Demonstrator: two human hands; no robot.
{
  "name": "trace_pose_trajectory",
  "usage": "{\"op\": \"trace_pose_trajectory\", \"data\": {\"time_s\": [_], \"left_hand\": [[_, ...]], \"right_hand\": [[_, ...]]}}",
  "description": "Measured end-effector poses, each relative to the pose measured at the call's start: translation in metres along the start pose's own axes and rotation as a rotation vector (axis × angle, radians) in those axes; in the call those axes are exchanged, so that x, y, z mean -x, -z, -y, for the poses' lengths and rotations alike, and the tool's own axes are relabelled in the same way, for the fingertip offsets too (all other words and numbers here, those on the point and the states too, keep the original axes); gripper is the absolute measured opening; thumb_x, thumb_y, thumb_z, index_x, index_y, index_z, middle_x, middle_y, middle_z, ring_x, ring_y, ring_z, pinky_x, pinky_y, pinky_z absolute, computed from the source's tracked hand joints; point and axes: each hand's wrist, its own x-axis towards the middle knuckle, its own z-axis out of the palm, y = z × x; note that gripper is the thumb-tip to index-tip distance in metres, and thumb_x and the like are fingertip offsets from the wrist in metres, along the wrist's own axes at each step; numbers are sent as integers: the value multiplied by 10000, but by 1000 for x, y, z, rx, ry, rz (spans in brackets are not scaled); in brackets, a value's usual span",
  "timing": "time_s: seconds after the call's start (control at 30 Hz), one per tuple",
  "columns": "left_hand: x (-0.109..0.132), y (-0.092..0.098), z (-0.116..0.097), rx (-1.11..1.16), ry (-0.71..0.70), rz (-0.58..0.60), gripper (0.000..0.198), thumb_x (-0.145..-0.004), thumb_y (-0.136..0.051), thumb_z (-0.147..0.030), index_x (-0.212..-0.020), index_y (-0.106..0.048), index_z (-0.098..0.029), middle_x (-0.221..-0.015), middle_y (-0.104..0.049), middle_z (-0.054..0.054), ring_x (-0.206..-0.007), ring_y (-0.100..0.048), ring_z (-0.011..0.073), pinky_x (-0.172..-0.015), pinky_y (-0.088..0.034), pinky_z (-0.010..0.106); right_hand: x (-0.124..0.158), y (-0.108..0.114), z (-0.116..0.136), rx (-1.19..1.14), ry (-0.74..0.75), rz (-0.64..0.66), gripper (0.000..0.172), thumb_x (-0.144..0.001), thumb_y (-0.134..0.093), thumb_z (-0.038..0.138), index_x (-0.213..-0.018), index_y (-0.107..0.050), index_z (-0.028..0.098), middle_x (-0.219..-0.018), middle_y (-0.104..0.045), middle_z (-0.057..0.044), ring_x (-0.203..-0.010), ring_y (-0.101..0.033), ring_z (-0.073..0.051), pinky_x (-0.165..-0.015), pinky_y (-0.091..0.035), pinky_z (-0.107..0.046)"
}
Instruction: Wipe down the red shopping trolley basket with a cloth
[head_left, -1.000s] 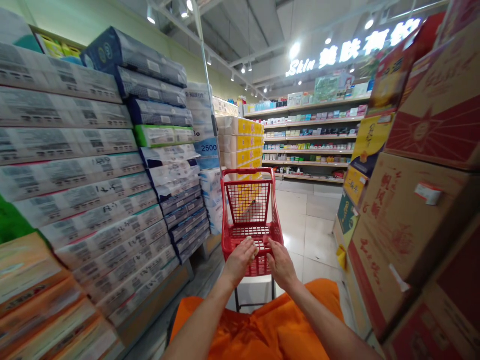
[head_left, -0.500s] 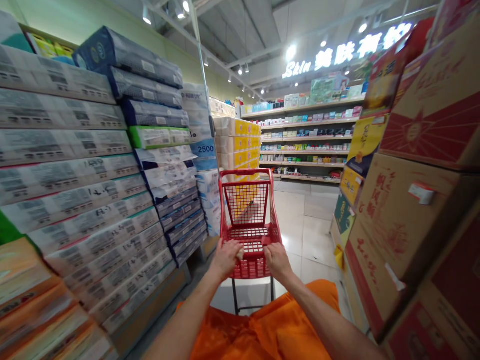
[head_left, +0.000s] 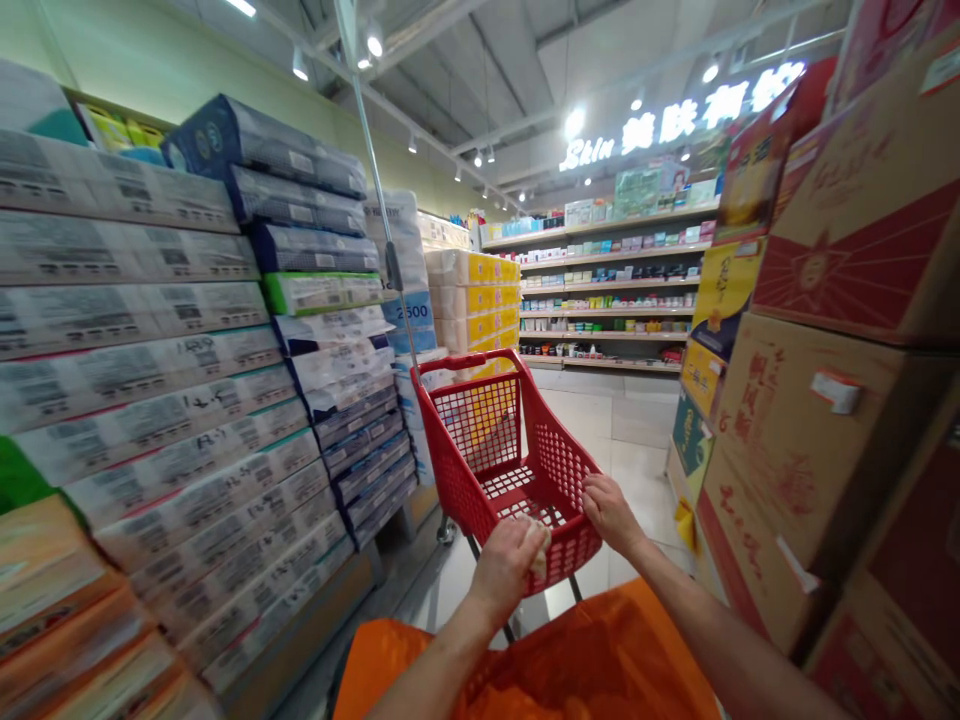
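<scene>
A red plastic shopping cart (head_left: 459,492) with a perforated basket stands in front of me, turned at an angle, its handle at the far end. My left hand (head_left: 504,560) is closed at the near rim with a crumpled pale cloth (head_left: 538,546) in its fingers, pressed against the basket. My right hand (head_left: 613,515) is wrapped round the near right corner of the rim. Nothing lies in the part of the basket I can see. Orange clothing (head_left: 585,665) shows below my forearms.
Wrapped paper packs (head_left: 157,320) are stacked high on the left, beside blue packs (head_left: 300,205). Yellow-and-white packs (head_left: 480,300) stand beyond the cart. Cardboard cartons (head_left: 795,420) line the right. A metal pole (head_left: 375,170) rises behind the cart; shelves (head_left: 622,285) stand at the back.
The cart has swung round, its handle end going left and its near end going right. Both hands have moved right with it, still on the rim.
</scene>
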Motion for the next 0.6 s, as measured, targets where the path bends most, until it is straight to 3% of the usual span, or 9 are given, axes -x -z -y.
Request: {"op": "trace_pose_trajectory", "data": {"time_s": [0.13, 0.2, 0.3, 0.37, 0.5, 0.6], "left_hand": [[-15, -11, -8, -20, -126, -29, 228, -834, -444, -230, -1021, -571, -205, -1086, -607, 62, -1021, -536, 171, -907, -439, 352], [-21, -10, -4, -10, -184, -7, 227, -845, -429, -231, -1018, -574, -210, -1115, -599, 47, -1069, -513, 165, -939, -421, 353], [-24, -3, 16, -4, -234, 26, 239, -854, -411, -221, -1031, -570, -204, -1147, -585, 49, -1119, -479, 163, -957, -411, 361], [-23, 3, 40, -21, -194, 29, 239, -847, -422, -213, -1032, -572, -197, -1148, -584, 63, -1116, -482, 172, -951, -418, 376], [-18, 13, 86, -100, 27, -31, 240, -839, -416, -179, -1008, -586, -186, -1132, -588, 89, -1082, -511, 185, -917, -449, 400], [-15, 9, 87, -128, 56, -81, 243, -838, -412, -179, -1004, -589, -170, -1141, -580, 106, -1102, -499, 199, -915, -453, 412]], "right_hand": [[-10, 8, -3, 221, -222, 18, 310, -829, -323, 230, -857, -631, 203, -1158, -550, -97, -1103, -441, -263, -881, -299, -475], [-10, 8, 15, 206, -276, 15, 319, -846, -311, 230, -910, -622, 195, -1139, -562, -104, -1082, -463, -249, -878, -301, -452], [-1, 6, 47, 16, -118, 134, 371, -890, -256, 223, -800, -615, 208, -930, -638, -42, -939, -536, -167, -884, -296, -364], [6, 6, 60, -58, -41, 180, 398, -901, -238, 219, -713, -588, 204, -820, -638, -15, -882, -542, -143, -878, -286, -335], [8, 9, 67, -17, -78, 158, 418, -904, -234, 226, -625, -543, 194, -717, -615, 0, -776, -542, -132, -900, -244, -351], [3, 6, 84, 62, -160, 128, 389, -893, -279, 236, -609, -541, 196, -687, -610, 1, -732, -539, -141, -914, -215, -385]]}}
